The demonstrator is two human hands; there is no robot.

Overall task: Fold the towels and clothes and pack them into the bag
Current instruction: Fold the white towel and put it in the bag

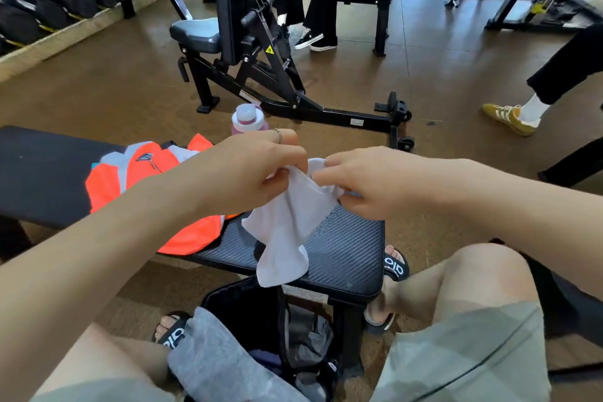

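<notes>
Gym bench, both hands pinching white towel

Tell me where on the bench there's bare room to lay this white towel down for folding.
Free patches on the bench: the ribbed pad right of the orange shirt, under the white towel, and the far left end beyond the shirt. The middle is crowded by the shirt, with the pink bottle behind it.

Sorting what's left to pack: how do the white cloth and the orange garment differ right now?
The small white cloth hangs in the air, pinched by the left hand and right hand; the orange-and-grey garment lies untouched on the black padded bench. The cloth is plain, the garment two-coloured with a logo. Neither is in the black bag.
</notes>
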